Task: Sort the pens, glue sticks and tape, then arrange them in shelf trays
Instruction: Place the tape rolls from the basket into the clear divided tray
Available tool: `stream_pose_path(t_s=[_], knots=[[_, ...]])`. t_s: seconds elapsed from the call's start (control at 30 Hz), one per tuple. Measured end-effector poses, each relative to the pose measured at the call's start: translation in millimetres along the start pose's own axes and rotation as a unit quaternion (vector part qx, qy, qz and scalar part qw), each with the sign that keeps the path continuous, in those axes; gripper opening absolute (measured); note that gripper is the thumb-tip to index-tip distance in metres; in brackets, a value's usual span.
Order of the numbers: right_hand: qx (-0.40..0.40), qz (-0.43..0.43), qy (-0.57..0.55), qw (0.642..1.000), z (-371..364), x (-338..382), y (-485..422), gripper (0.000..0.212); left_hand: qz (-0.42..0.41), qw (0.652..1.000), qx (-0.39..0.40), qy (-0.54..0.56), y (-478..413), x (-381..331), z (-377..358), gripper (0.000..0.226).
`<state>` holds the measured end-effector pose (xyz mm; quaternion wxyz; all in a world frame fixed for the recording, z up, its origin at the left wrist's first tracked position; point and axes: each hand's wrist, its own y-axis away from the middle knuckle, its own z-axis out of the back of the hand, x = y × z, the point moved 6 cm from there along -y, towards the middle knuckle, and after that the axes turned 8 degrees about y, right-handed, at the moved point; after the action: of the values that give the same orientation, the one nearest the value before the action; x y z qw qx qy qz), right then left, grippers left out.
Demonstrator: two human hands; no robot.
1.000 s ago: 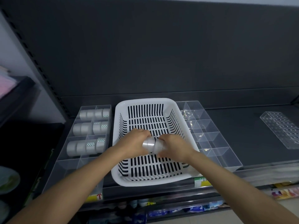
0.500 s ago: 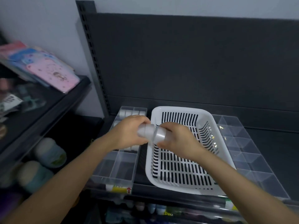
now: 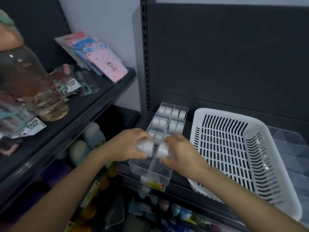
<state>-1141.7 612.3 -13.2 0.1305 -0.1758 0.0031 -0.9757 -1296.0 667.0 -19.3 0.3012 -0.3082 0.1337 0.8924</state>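
A left stack of white tape rolls (image 3: 145, 146) is clasped end to end in the left grip (image 3: 127, 144); a right stack of white tape rolls (image 3: 163, 149) is clasped in the right grip (image 3: 181, 152). Both stacks are held over the clear plastic divided tray (image 3: 155, 179), one on either side of its centre divider; contact w/ the tray can't be told. Stored white & patterned tape rolls (image 3: 167, 111) are seen in the rear compartments. A white slotted plastic basket (image 3: 200, 114) is set just R of the tray on the dark shelf (image 3: 182, 196).
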Motion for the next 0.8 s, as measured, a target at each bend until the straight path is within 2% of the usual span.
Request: stream_pose_path(t_s=[0.1,0.3,0.57,0.8], knots=[[0.027,0.011,0.028,0.999,-15,4,1,0.048,0.005,1.0,0.006,0.018,1,10,-10,0.056],[0.058,0.002,0.076,0.995,-31,4,1,0.052,-0.016,1.0,0.006,-0.024,-3,15,-27,0.058],[0.06,-0.008,0.128,0.99,-38,6,-3,0.05,-0.041,0.997,-0.017,-0.056,-4,19,-34,0.055],[0.082,-0.012,0.107,0.991,-38,3,-6,0.056,-0.03,0.998,-0.002,-0.054,-8,17,-32,0.063]])
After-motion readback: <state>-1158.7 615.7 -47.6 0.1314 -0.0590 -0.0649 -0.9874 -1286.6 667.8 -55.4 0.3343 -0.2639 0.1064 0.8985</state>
